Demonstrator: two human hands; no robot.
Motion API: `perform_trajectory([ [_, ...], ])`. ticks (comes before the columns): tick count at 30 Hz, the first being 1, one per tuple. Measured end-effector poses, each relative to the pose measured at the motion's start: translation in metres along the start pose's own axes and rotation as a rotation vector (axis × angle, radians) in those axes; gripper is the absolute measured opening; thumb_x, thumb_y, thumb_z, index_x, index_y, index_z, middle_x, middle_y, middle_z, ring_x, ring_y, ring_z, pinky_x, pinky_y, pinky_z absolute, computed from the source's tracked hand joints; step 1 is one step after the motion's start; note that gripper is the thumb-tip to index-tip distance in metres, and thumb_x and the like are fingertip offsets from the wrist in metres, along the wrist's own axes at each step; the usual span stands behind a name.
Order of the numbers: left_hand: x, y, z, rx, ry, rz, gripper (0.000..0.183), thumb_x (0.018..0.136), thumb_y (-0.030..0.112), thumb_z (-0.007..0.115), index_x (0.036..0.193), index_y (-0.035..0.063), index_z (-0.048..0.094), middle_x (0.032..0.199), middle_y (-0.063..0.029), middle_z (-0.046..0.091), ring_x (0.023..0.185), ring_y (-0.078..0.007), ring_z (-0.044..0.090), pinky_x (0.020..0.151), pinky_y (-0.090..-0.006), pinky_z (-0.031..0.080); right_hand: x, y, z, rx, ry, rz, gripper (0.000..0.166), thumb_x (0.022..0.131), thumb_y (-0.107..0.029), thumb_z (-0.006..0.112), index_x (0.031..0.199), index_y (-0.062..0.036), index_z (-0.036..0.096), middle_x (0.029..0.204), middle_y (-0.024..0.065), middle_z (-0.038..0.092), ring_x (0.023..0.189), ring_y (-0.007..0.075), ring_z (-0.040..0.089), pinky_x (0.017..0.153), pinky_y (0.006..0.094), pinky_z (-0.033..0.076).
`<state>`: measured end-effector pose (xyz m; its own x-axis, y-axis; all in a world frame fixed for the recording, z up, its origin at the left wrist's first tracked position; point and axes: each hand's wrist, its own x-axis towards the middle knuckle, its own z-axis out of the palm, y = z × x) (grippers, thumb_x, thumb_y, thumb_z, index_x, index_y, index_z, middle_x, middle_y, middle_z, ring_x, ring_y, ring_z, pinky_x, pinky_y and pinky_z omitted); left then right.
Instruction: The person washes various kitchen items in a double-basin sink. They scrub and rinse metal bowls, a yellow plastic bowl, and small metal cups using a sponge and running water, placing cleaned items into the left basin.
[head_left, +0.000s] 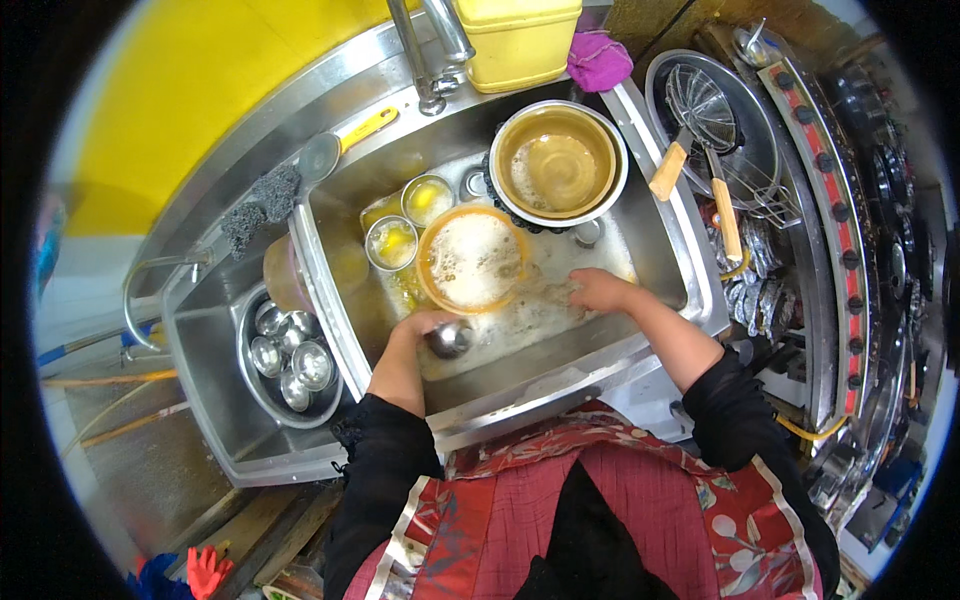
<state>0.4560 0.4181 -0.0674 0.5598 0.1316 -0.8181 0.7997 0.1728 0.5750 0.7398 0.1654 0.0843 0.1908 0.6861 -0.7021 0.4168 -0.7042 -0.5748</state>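
My left hand (426, 322) holds a small round metal bowl (451, 339) at the near left of the sink basin (525, 367). To the right, my right hand (598, 289) is low over the sudsy water, close to a blurred brownish scrubber or mesh (551, 291); whether the fingers grip it is unclear. Between and beyond the hands sits an orange-rimmed plastic bowl (424, 279) full of foamy water. Two metal cups (391, 243) with yellow things in suds stand to its left. Behind, a brown bowl (611, 161) of water rests inside a larger metal bowl (622, 187).
A left basin holds a metal bowl (251, 382) with several small shiny bowls (313, 365). Grey scouring pads (277, 193) and a yellow-handled strainer (367, 130) lie on the ledge near the faucet (429, 94). Wooden-handled strainers (670, 171) and a stove (847, 259) are at the right.
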Motion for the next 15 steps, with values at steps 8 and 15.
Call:
perform_trajectory([
  [8, -0.019, 0.009, 0.085, 1.180, 0.037, 0.284, 0.038, 0.070, 0.023, 0.067, 0.105, 0.0087, 0.060, 0.094, -0.0136, 0.063, 0.089, -0.0263, 0.058, 0.077, -0.0344, 0.045, 0.012, 0.013, 0.004, -0.113, 0.084, -0.147, 0.049, 0.074, -0.023, 0.058, 0.114, 0.0044, 0.051, 0.099, 0.0209, 0.058, 0.080, 0.0247, 0.061, 0.071, 0.0328, 0.050],
  [15, -0.135, 0.089, 0.046, -0.238, -0.024, 0.075, 0.025, 0.084, 0.012, 0.058, 0.109, 0.0064, 0.056, 0.098, -0.0033, 0.063, 0.092, -0.0147, 0.059, 0.079, -0.0300, 0.046, -0.006, -0.036, 0.022, 0.148, 0.060, -0.377, 0.048, 0.077, -0.027, 0.058, 0.115, 0.0027, 0.052, 0.117, 0.0227, 0.052, 0.110, 0.0345, 0.049, 0.096, 0.0380, 0.037],
])
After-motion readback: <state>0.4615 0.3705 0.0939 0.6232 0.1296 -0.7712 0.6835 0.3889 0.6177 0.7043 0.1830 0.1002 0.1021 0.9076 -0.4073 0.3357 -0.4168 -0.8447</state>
